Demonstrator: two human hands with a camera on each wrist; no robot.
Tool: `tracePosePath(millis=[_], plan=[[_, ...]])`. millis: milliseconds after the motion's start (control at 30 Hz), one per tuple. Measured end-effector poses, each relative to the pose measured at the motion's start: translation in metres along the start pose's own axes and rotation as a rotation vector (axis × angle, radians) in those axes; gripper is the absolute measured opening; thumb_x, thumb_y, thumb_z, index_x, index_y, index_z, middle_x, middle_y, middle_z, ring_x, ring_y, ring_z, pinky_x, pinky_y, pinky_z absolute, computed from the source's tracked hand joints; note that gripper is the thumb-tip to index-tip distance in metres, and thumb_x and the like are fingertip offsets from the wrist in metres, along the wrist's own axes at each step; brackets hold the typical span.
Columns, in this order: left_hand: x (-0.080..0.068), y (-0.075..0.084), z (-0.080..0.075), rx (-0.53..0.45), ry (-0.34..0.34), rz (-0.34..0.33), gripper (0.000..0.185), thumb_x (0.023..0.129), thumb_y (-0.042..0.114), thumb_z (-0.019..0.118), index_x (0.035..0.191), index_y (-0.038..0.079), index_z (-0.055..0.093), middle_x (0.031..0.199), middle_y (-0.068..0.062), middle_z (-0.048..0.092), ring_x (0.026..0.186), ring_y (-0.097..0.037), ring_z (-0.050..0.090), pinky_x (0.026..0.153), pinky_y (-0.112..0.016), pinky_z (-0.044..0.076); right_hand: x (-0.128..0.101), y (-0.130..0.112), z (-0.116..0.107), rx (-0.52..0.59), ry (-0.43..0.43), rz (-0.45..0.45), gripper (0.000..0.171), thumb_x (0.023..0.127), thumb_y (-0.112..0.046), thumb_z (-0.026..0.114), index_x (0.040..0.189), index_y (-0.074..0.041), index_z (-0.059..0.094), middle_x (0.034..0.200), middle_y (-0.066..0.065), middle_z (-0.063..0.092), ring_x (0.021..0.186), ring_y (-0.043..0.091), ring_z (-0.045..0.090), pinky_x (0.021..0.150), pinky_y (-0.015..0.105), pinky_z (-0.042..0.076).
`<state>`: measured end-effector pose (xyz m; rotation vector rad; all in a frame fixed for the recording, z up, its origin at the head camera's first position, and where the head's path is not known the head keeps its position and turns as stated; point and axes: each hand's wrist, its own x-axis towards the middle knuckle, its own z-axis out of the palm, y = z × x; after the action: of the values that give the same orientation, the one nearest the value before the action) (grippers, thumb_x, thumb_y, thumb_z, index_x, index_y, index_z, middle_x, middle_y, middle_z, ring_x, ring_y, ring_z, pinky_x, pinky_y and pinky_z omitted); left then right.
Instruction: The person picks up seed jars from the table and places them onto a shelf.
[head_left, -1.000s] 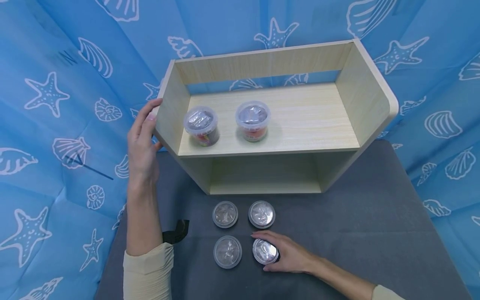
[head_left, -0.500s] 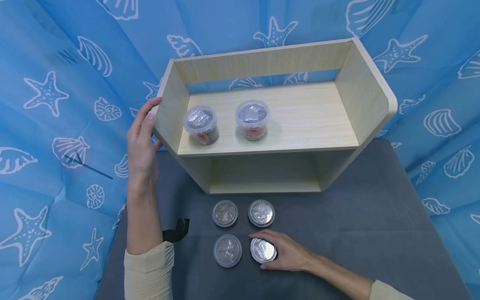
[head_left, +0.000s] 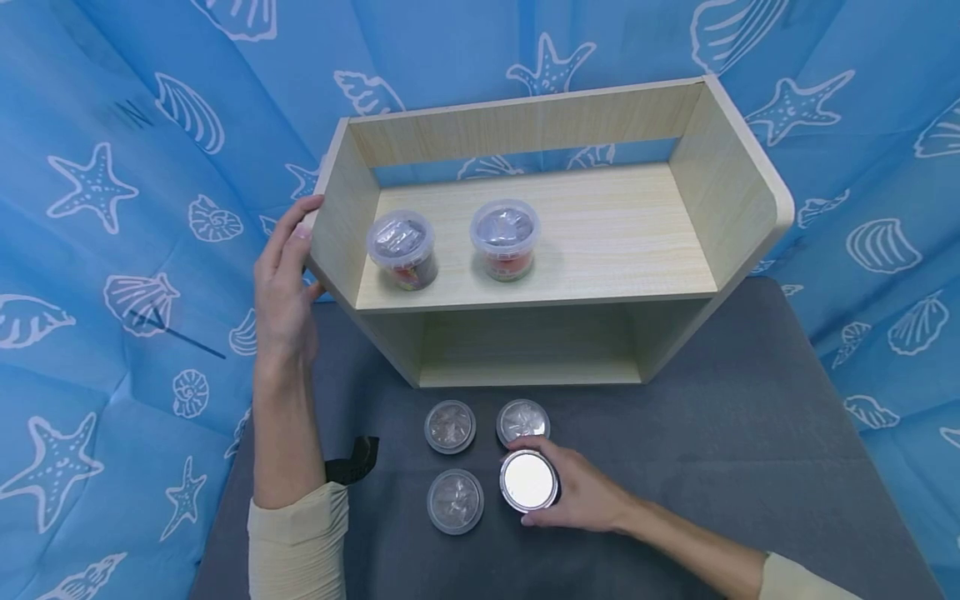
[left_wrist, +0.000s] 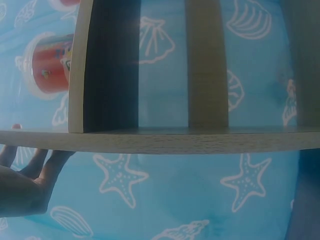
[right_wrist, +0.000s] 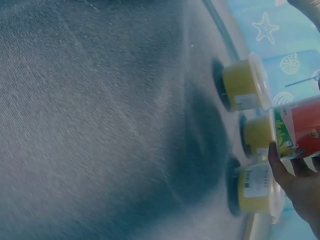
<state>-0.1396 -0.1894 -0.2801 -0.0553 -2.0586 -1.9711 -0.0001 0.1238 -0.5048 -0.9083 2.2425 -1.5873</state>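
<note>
My right hand (head_left: 581, 492) grips a small round plastic tub (head_left: 529, 481) by its sides, thumb and fingers around it. Its lid catches a bright glare; the right wrist view shows a red and green label (right_wrist: 302, 127). This tub is lifted off the table. My left hand (head_left: 285, 283) holds the left side panel of a pale wooden two-level shelf (head_left: 615, 225). On the upper board stand two lidded tubs, one at the left (head_left: 402, 250) and one nearer the middle (head_left: 506, 240).
Three lidded tubs stand on the grey table before the shelf: back left (head_left: 450, 427), back right (head_left: 523, 421), partly covered by the right hand, and front left (head_left: 455, 502). A black strap (head_left: 352, 462) shows beside the left forearm. Behind hangs a blue curtain (head_left: 187, 333).
My right hand has raised the front-right tub from the table and moved it slightly toward the shelf. The left hand stays on the side panel.
</note>
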Motion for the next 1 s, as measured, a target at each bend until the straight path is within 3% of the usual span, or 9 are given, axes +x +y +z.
tracePosePath(millis=[200,367,600,767,1000], plan=[[0.000,0.001,0.000,-0.006,-0.002,-0.001,0.036,0.104,0.036,0.048,0.135,0.024,0.061,0.144,0.000,0.046,0.128,-0.024,0.041,0.098,-0.067,0.028,0.005,-0.010,-0.012,-0.005,-0.004,0.014,0.076,0.072,-0.027,0.091,0.136,-0.017,0.051,0.124,-0.008,0.065,0.112,0.014,0.061,0.096,0.032,0.046],[0.000,0.001,0.000,-0.013,-0.007,0.004,0.036,0.104,0.036,0.048,0.135,0.023,0.061,0.143,-0.001,0.046,0.127,-0.024,0.041,0.097,-0.066,0.028,0.010,-0.021,-0.024,-0.035,0.012,-0.042,0.076,0.074,-0.028,0.089,0.139,-0.018,0.052,0.130,0.000,0.062,0.120,0.018,0.057,0.101,0.034,0.043],[0.000,0.002,-0.001,-0.015,-0.006,0.004,0.036,0.104,0.036,0.047,0.135,0.024,0.061,0.141,-0.002,0.047,0.123,-0.024,0.043,0.096,-0.064,0.030,0.017,-0.039,-0.044,-0.043,0.023,-0.074,0.078,0.075,-0.030,0.089,0.142,-0.021,0.050,0.130,-0.004,0.057,0.120,0.016,0.054,0.102,0.032,0.042],[0.000,0.001,-0.001,-0.018,-0.007,0.003,0.036,0.104,0.036,0.047,0.135,0.023,0.061,0.140,-0.003,0.048,0.122,-0.025,0.044,0.096,-0.064,0.031,0.017,-0.053,-0.060,-0.075,0.040,-0.034,0.085,0.075,-0.029,0.089,0.146,-0.017,0.045,0.133,-0.005,0.058,0.119,0.015,0.057,0.100,0.031,0.043],[0.000,0.000,0.000,-0.026,-0.020,0.010,0.036,0.104,0.035,0.046,0.135,0.021,0.061,0.138,-0.004,0.049,0.121,-0.025,0.044,0.096,-0.063,0.032,0.017,-0.072,-0.081,-0.079,-0.001,-0.046,0.078,0.076,-0.021,0.089,0.143,-0.013,0.050,0.136,-0.004,0.058,0.123,0.016,0.055,0.101,0.029,0.043]])
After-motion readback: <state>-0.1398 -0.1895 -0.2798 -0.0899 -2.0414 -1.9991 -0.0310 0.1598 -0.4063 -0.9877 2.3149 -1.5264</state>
